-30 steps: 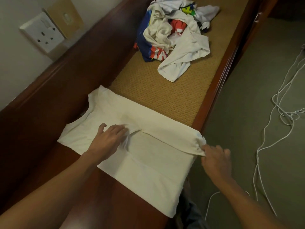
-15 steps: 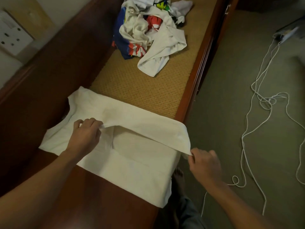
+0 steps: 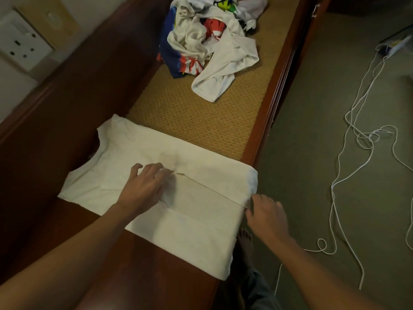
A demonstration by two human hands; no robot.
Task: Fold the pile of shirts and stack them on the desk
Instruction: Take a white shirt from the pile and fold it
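Note:
A white shirt lies flat across the near part of the wooden desk, its collar to the left. A long flap is folded over its middle. My left hand rests on the shirt with fingers spread, fingertips at the flap's edge. At the desk's right edge, my right hand touches the flap's hem corner with relaxed fingers. The pile of unfolded shirts, white, blue and red, sits farther back on the desk.
A woven tan mat covers the desk's middle, under the pile. A wall socket is at upper left. White cable loops over the carpet to the right. A bare foot stands by the desk's edge.
Half a second ago both hands held the flap lifted off the shirt. The flap now lies flat on the shirt, and both hands have loosened on it.

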